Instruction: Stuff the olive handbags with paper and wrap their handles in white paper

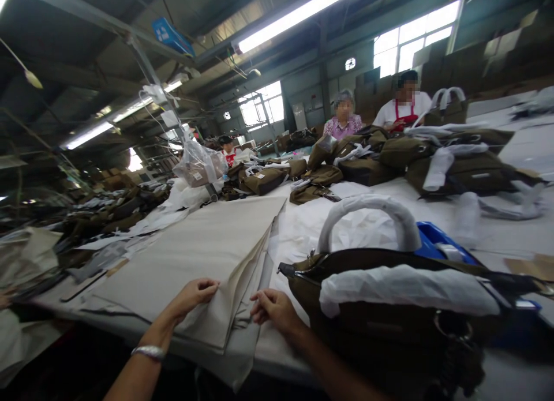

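Note:
My left hand point(195, 299), with a metal bracelet at the wrist, is over the near right part of a stack of cream fabric sheets point(182, 233). Its thumb and fingers are pinched together at the top sheet, which creases by the fingertips. Just right of the stack's loose layered edge is my right hand point(274, 310), fingers curled in and thumb against them; whatever they may hold is too small to make out. Beside my right forearm stands an olive-brown handbag point(381, 337) with its zip top open and its handles point(407, 288) wrapped in white.
A blue tray point(445, 242) lies behind the handbag. Several more olive bags point(459, 173) are heaped across the white table point(294, 216). A clear plastic bag point(197, 161) hangs from a metal post. Two people point(341, 124) sit at the far side; another is farther left.

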